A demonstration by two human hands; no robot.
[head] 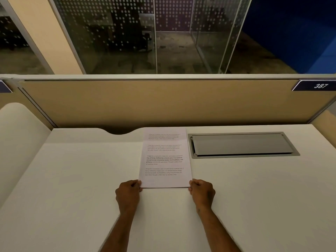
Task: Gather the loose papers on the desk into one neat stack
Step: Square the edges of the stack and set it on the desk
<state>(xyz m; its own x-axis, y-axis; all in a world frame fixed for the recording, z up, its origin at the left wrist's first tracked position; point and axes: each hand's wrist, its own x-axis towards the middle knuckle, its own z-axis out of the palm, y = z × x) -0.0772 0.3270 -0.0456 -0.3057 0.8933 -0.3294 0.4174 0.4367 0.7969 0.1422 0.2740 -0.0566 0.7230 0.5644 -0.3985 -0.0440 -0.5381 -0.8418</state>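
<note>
A stack of white printed papers [165,157] lies flat on the white desk [72,179], its long side running away from me and its far edge near the desk's back. The sheets look squared up, with only a thin layered edge showing at the near side. My left hand [128,193] pinches the near left corner of the stack. My right hand [201,192] pinches the near right corner. Both fists are curled, thumbs on top of the paper.
A grey metal cable hatch [241,145] is set into the desk right of the papers. A tan partition panel [163,102] closes the back, with a number plate "387" [321,86] at the right. A curved cutout [119,131] notches the desk's back edge.
</note>
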